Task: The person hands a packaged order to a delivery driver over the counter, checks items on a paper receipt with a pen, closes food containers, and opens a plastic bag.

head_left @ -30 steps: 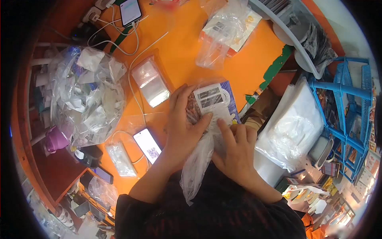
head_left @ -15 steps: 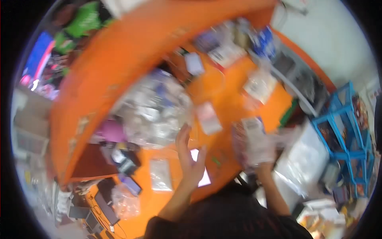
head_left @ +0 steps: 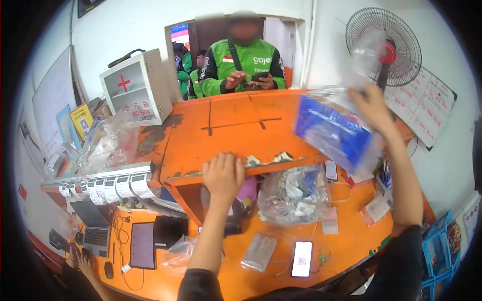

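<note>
My right hand (head_left: pixel 372 111) is closed around the top of a clear plastic bag (head_left: pixel 335 131) with a blue panel, raised above the right part of the orange counter (head_left: pixel 231 118). The bag is tilted and somewhat blurred, and what else it contains I cannot make out. My left hand (head_left: pixel 223 176) lies on the counter's chipped front edge with its fingers extended and nothing in it. Below, on the desk, a phone (head_left: pixel 302 259) displays a QR code beside a flat clear packet (head_left: pixel 258 252).
Across the counter stands a person in a green jacket (head_left: pixel 244 65) holding a phone. A first-aid box (head_left: pixel 133 88), a fan (head_left: pixel 384 47) and a large bag of paper scraps (head_left: pixel 293 195) are around. At left, a co-worker's hand (head_left: pixel 84 263) is near a laptop (head_left: pixel 96 236).
The view has tilted up from the desk to the counter. My right hand has lifted the plastic bag from low at right. My left hand has moved from over the phone to the counter edge.
</note>
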{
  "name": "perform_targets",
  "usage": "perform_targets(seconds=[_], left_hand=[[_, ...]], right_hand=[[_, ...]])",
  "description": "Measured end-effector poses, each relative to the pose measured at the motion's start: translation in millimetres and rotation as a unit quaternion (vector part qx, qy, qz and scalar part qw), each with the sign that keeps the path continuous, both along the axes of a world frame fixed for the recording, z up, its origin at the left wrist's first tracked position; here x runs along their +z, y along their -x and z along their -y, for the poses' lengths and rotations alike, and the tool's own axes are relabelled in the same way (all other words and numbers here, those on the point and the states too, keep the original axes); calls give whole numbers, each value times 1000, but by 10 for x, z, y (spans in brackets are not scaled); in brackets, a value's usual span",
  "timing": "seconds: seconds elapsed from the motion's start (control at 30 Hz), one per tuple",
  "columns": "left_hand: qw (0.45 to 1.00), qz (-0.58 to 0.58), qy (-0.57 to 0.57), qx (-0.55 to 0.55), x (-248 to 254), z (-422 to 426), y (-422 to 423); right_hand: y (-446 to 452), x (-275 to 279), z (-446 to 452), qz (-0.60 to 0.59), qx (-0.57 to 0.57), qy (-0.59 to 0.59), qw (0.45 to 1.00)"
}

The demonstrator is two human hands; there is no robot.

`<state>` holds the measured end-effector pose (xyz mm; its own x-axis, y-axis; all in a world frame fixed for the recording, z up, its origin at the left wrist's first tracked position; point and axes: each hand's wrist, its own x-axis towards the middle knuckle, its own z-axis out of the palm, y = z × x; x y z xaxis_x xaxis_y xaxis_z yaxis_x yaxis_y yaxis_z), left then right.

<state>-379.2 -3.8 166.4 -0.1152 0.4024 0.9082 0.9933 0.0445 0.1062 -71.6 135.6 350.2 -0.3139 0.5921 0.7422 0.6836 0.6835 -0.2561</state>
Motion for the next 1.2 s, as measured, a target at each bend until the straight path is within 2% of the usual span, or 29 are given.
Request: perform_targets(seconds=[0.03, 0.1, 0.17, 0.3, 0.37, 0.43, 0.5, 0.53, 0.6, 0.63, 0.67, 0.7, 0.73, 0.8, 0.87, 0.9, 0.93, 0.97, 1.03, 1.07, 1.13, 1.2], left_hand=[[997, -29, -72, 0, -18, -44, 11], [998, -22, -49, 34, -30, -38, -22], [996, -37, -84, 17, -47, -69, 3], [995, -40, -86, 34, -59, -76, -11], [995, -43, -83, 44, -64, -81, -24], [993, -46, -98, 50, -76, -84, -23], [993, -43, -94, 52, -83, -82, -17], [993, -39, -94, 52, -87, -82, -23], [993, -42, -95, 52, -65, -84, -14], [993, -44, -98, 52, -64, -73, -24], [994, -39, -89, 48, -70, -68, -36], [994, -38, -89, 47, -71, -70, -30], [994, -39, -92, 46, -63, -77, -20], [995, -34, -83, 41, -47, -62, -32], [995, -35, -87, 41, -37, -62, -36], [995, -35, -84, 41, -33, -58, -35], [995, -40, -77, 50, -30, -48, -34], [995, -46, -68, 57, -26, -49, -22], [995, -57, -48, 68, -10, -51, 17], [995, -59, -17, 75, 5, -29, 17], [997, -54, -24, 43, 69, 17, -18], [988, 45, -60, -138, 39, 152, -107]], right_hand=[[357, 64, -63, 34, 31, 14, 999], [861, -99, -767, 1, 169, 38, 985], [1286, -168, -1044, 28, 91, -78, 992], [1936, -66, -1683, 33, 52, -108, 992], [2205, -22, -1766, 157, -52, -131, 978], [2317, -127, -1813, 140, -54, -136, 979], [2397, -198, -1831, -96, -95, -86, 987], [2376, -209, -1832, -94, -96, -82, 988], [2237, -175, -1737, -91, -145, 28, 985], [2133, -171, -1730, -85, -150, 36, 984], [2007, -142, -1765, 67, -137, 106, 983], [1883, -106, -1731, 214, -118, 174, 954], [1688, -94, -1277, 162, -27, 136, 977], [1348, -313, -1070, 101, 41, 68, 992], [987, -569, -544, 80, 129, -50, 987], [857, -594, -33, 60, 161, 13, 985], [671, -696, 285, 120, 125, 127, 977], [471, -857, 596, 167, 170, 156, 958], [157, -1181, 1068, 376, 157, 278, 870], [16, -1407, 1198, 373, 156, 315, 859], [-279, -2071, 1514, 332, 126, 579, 734], [-480, -2580, 1816, 252, 124, 624, 729]])
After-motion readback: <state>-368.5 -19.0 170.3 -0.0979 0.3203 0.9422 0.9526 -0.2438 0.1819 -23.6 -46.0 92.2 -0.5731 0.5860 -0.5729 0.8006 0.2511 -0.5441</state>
